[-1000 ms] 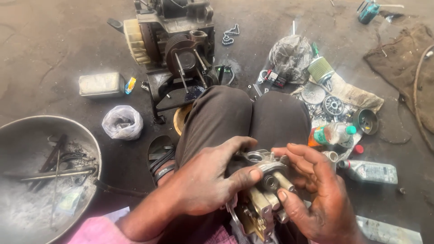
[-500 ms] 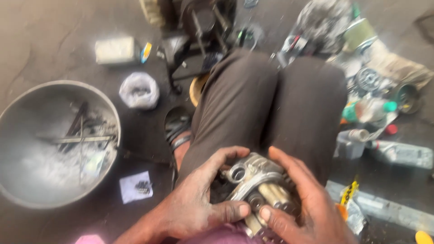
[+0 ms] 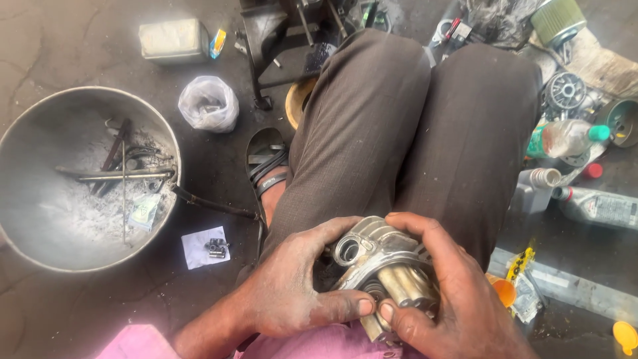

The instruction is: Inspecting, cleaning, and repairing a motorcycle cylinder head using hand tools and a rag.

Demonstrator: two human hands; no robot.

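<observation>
Dark oily floor point(image 3: 60, 46); metal basin point(image 3: 26, 143); plastic bag point(image 3: 209, 104); bottles point(image 3: 565, 138)

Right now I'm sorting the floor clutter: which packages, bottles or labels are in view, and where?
White box: top left, rectangular.
Plastic bag: beside the metal basin, clear, knotted.
Green-capped bottle: right, clear, lying.
Grey bottle: right edge, lying, labelled.
Paper scrap: below the basin, white.

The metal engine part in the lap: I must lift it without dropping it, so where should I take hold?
Probably around the rounded cast body of the metal engine part, coming from both sides as the left hand and right hand do. The smooth cylindrical pins at its lower end look slippery.
</observation>
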